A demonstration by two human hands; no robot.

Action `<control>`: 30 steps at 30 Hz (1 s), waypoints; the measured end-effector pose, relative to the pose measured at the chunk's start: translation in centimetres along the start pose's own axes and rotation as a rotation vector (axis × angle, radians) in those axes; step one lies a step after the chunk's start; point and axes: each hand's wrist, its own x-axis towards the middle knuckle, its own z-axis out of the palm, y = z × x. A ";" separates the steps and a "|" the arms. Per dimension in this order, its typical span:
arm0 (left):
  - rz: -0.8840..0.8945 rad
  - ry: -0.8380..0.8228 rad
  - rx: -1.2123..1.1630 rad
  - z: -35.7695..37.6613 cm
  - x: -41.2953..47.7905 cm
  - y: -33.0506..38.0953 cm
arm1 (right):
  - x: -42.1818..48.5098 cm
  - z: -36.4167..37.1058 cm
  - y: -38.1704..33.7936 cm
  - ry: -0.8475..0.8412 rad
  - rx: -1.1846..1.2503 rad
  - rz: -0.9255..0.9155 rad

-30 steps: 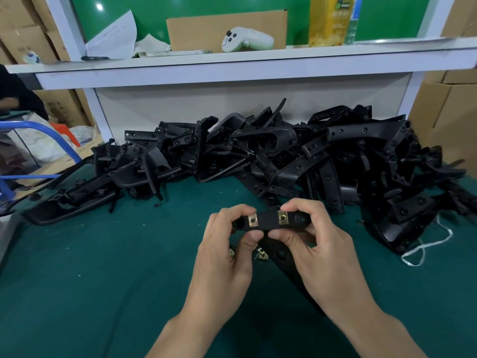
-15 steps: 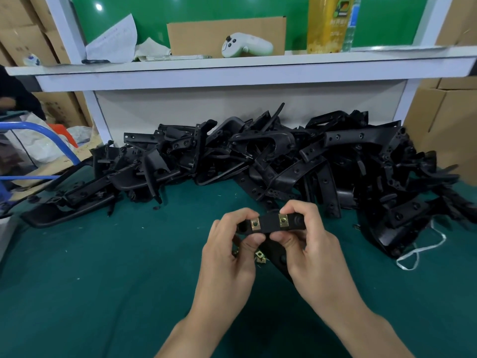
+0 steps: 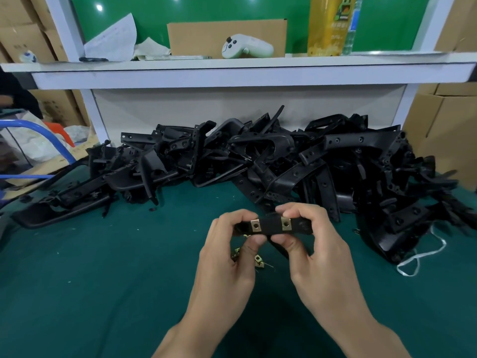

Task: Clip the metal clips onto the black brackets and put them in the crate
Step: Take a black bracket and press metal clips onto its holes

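Left hand (image 3: 227, 257) and right hand (image 3: 317, 251) each pinch an end of the black bracket (image 3: 271, 227), which I judge light and rigid, best held clear of its metal clips (image 3: 255, 226).

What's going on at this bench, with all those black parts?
A person holds one bracket above the green table, the left hand pinching one end and the right hand the other. Two brass-coloured metal clips already sit on it. A few loose clips lie on the table just under the hands, and a big pile of brackets lies behind. No crate is in view.
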 end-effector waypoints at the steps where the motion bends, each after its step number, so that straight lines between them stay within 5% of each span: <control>1: 0.018 0.007 0.004 -0.1 0.1 0.1 | 0.0 0.0 0.1 0.013 -0.001 -0.023; 6: 0.128 0.061 0.060 0.0 0.2 0.0 | -0.2 0.3 0.3 0.042 -0.044 -0.074; 12: -0.002 0.061 0.101 -0.1 0.1 -0.9 | -0.6 1.0 1.1 -0.019 -0.061 -0.019; 25: 0.058 -0.042 0.186 -0.2 0.1 -0.4 | -0.6 1.1 2.6 0.080 -0.058 0.026; 30: -0.031 0.052 0.157 -0.2 0.2 -0.9 | -0.6 1.2 2.4 -0.041 0.052 0.105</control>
